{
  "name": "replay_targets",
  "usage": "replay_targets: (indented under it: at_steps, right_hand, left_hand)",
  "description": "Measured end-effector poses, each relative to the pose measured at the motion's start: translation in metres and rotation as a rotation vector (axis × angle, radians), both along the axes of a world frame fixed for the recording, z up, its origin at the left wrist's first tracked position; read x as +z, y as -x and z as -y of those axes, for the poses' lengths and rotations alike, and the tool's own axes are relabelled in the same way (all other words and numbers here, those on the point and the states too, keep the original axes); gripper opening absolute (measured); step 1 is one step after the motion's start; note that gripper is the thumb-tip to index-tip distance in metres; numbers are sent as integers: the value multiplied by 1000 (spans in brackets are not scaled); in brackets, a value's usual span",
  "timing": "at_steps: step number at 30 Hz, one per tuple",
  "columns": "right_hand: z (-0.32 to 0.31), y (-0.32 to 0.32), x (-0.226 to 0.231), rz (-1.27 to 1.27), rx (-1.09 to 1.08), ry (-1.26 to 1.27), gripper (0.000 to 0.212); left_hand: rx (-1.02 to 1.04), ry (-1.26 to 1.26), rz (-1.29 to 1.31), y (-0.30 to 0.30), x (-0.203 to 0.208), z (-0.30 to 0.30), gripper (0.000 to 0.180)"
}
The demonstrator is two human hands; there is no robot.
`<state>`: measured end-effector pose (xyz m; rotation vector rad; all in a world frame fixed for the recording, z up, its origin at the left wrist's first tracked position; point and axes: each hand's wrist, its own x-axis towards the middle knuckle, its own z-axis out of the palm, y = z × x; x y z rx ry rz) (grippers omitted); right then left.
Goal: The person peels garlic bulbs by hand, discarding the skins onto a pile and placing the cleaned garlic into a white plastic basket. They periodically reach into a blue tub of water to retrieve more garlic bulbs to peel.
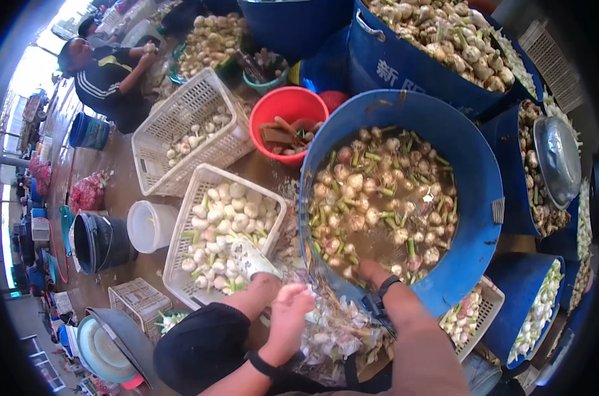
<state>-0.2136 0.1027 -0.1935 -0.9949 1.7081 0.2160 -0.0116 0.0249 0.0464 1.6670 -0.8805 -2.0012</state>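
A big blue tub (pixel 471 171) of murky water stands before me, with garlic bulbs (pixel 372 191) and green stem pieces floating in it. My right hand (pixel 373 272) reaches over its near rim into the water; its fingers are mostly hidden among the bulbs. My left hand (pixel 291 309) is raised above my lap, its fingers curled closed; whatever they hold, if anything, I cannot make out. Below and beside it lies a heap of papery garlic skins (pixel 342 330). To its upper left, peeled white garlic bulbs (pixel 230 214) fill part of a white plastic crate (pixel 180 264).
Another white crate (pixel 147 155) with fewer bulbs sits farther off. A red bucket (pixel 263 112) holding brownish pieces touches the tub's far left side. Blue barrels (pixel 405 72) heaped with garlic line the right and back. Another person (pixel 104 82) works at the far left. A white bucket (pixel 151 226) stands left.
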Motion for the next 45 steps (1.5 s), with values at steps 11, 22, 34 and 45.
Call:
replay_targets:
  at_steps: [11, 22, 34, 45]
  right_hand:
    - [8, -60, 265, -267, -131, 1179, 16]
    - [-52, -84, 303, -232, -3, 834, 15]
    - [-69, -97, 278, 413, -1142, 671, 20]
    - [-65, -124, 311, 407, -1019, 1206, 20]
  left_hand:
    - [-125, 79, -53, 30, 22, -16, 37]
    - [-736, 142, -218, 0, 37, -17, 40]
    - [-1086, 850, -258, -15, 78, -22, 52]
    - [-128, 56, -503, -8, 68, -18, 18]
